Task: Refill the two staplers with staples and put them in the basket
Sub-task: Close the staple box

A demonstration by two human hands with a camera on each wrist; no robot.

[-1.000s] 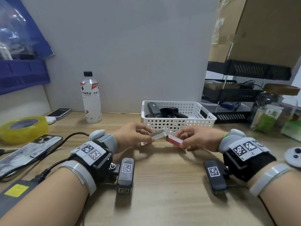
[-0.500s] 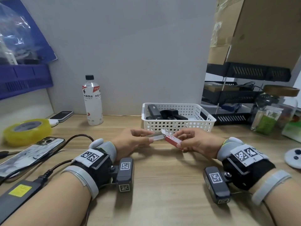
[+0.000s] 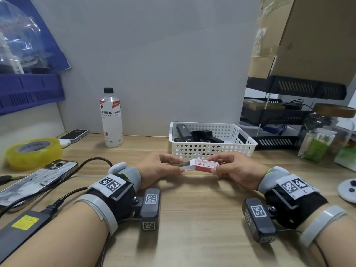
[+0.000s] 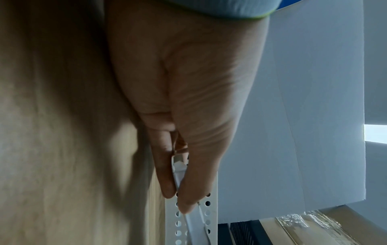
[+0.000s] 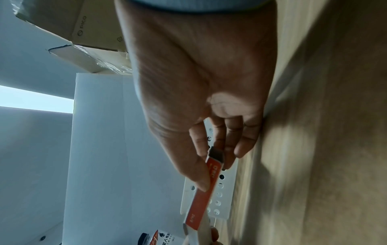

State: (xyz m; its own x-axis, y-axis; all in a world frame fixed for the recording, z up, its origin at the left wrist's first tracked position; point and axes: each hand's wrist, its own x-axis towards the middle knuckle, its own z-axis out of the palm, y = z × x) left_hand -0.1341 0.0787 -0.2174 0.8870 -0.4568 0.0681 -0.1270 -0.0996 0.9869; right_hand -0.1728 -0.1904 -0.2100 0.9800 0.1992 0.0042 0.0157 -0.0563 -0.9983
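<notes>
Both hands meet just above the wooden desk, in front of the white perforated basket (image 3: 212, 149). My right hand (image 3: 221, 167) pinches the red staple box sleeve (image 3: 206, 165) (image 5: 206, 187) between thumb and fingers. My left hand (image 3: 173, 166) pinches the white inner tray (image 3: 189, 164) (image 4: 179, 174) that sticks out of the sleeve's left end, with a grey strip of staples showing on it. Two black staplers (image 3: 184, 132) (image 3: 206, 136) lie inside the basket.
A water bottle (image 3: 111, 120) stands at the back, left of the basket. A yellow tape roll (image 3: 32, 152), a phone (image 3: 34, 182) with cable, and a power brick (image 3: 17, 228) lie at the left. A glass jar (image 3: 319, 139) and black shelf rack (image 3: 279, 120) stand right.
The two hands came together: the white tray in my left hand has slid into the red sleeve in my right. The sleeve has levelled out.
</notes>
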